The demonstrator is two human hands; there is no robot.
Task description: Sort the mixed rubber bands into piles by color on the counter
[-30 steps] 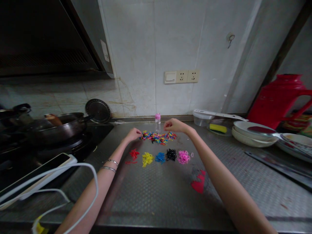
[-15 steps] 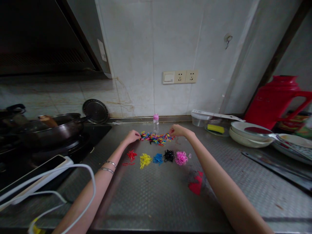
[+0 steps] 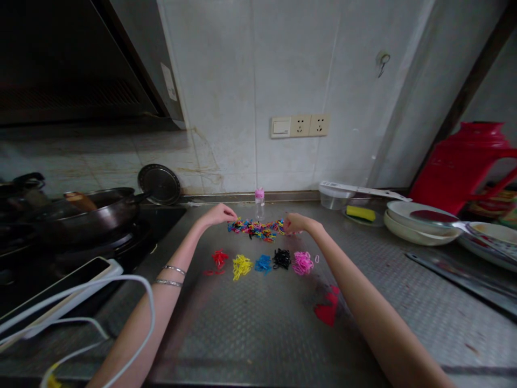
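A mixed heap of small coloured rubber bands (image 3: pixel 256 228) lies on the steel counter (image 3: pixel 262 323). My left hand (image 3: pixel 218 214) hovers at the heap's left end with fingertips pinched together. My right hand (image 3: pixel 296 223) rests at the heap's right end, fingers curled and pinching at bands. What either pinch holds is too small to see. In front of the heap lie sorted piles: red (image 3: pixel 219 258), yellow (image 3: pixel 241 265), blue (image 3: pixel 264 264), black (image 3: pixel 281 258) and pink (image 3: pixel 302 262). A small clear bottle with a pink cap (image 3: pixel 259 197) stands behind the heap.
A wok (image 3: pixel 89 210) sits on the stove at left, a phone (image 3: pixel 60 285) and white cables (image 3: pixel 100 302) nearer me. Right side: a plastic box (image 3: pixel 335 195), a yellow sponge (image 3: pixel 361 213), stacked plates (image 3: pixel 420 221), a red thermos jug (image 3: pixel 464 161). A red patch (image 3: pixel 328 307) marks the counter.
My left hand has lifted slightly off the heap's left end. My right hand has come down from above the heap and settled at its right end.
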